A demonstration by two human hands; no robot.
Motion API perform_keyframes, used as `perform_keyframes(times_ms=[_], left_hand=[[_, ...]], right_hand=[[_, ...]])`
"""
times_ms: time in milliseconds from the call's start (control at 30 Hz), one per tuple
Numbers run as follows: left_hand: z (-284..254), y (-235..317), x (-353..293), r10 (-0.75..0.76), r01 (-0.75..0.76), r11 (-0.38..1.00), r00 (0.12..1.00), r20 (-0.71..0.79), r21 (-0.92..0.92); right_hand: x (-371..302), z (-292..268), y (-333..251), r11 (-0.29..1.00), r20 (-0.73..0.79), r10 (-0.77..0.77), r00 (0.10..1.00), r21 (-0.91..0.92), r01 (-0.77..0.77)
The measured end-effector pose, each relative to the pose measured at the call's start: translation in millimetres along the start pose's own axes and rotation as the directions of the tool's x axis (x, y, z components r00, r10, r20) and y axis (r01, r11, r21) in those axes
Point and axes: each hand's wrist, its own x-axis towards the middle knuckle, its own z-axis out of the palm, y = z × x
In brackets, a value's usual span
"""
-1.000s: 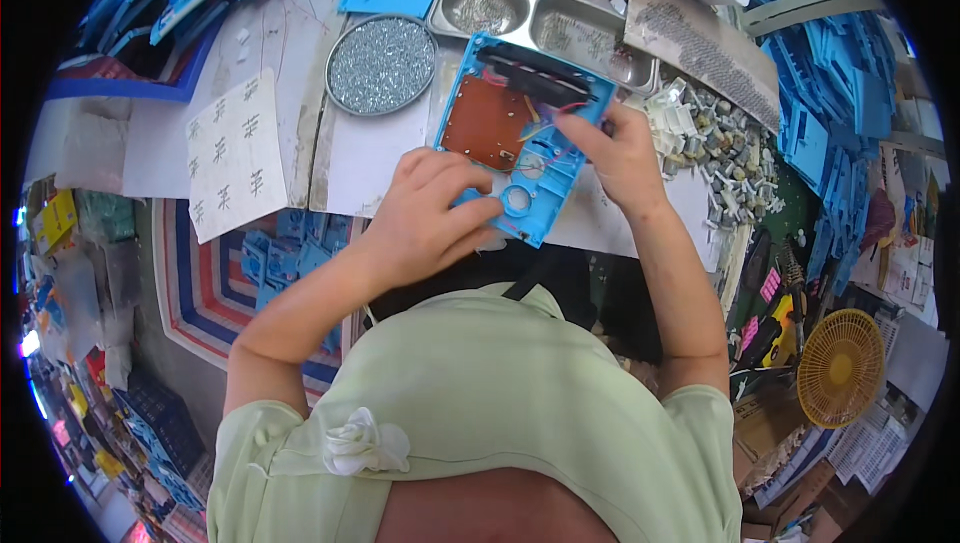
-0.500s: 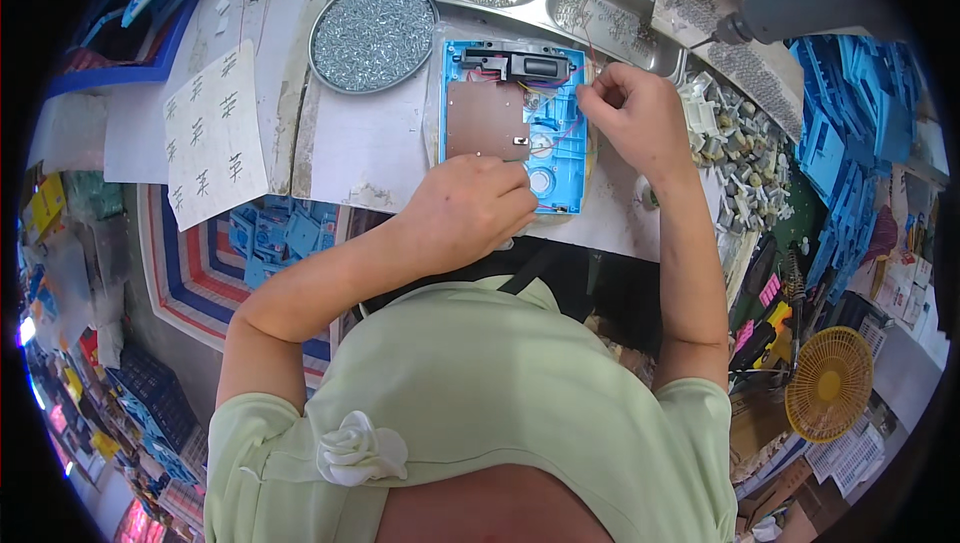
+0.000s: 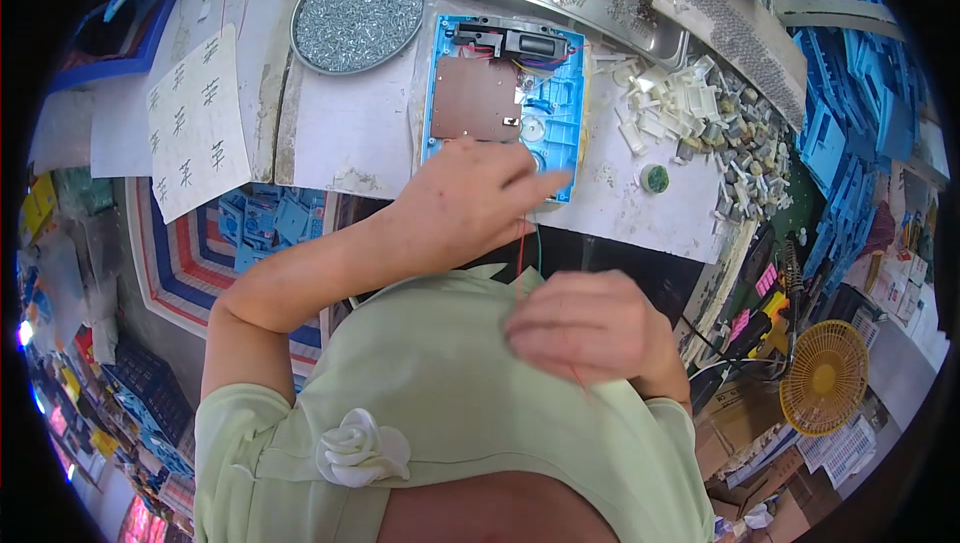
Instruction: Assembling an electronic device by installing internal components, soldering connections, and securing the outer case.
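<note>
Half second ago, my right hand (image 3: 590, 328) was at right side of open light-blue rectangular plastic casing (image 3: 573, 128); now drawn back, blurred, before my torso. Thin red and green wires (image 3: 521, 251) run toward it from below my left hand (image 3: 465, 198); right fingers curled, cannot tell if pinching. Left stays bent over casing's near edge, grip hidden. Casing lies by front edge of white tabletop (image 3: 640, 223): flat brown board (image 3: 475, 101), long black module (image 3: 515, 41) beyond. White paper sheet (image 3: 195, 138), front left: handwritten dark characters.
</note>
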Motion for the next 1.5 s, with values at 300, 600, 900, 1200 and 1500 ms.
perform_keyframes(times_ms=[300, 600, 900, 1200, 1500], left_hand=[[-4, -23, -31, 0.292, -0.285, 0.956, 0.950, -0.113, 0.072], [-13, -26, -89, -0.156, 0.181, 0.963, 0.979, -0.132, 0.198], [-40, -24, -84, -0.129, 0.155, 0.979, 0.974, 0.186, -0.133], [-28, -57, -71, 0.007, -0.011, 0.998, 0.997, -0.075, -0.054], [-31, -61, -61, -0.011, 0.014, 0.989, 1.000, 0.018, -0.146]], right_hand=[[12, -1, 64, 0.719, -0.102, 0.184, 0.978, -0.664, -0.205], [48, 54, 58, 0.716, -0.149, 0.171, 0.974, -0.660, -0.227], [57, 68, 64, 0.674, -0.175, 0.171, 0.970, -0.697, -0.245], [44, -93, 60, 0.702, -0.324, 0.534, 0.781, -0.345, -0.623], [170, -289, 186, 0.405, -0.259, -0.291, 0.921, -0.905, -0.127]])
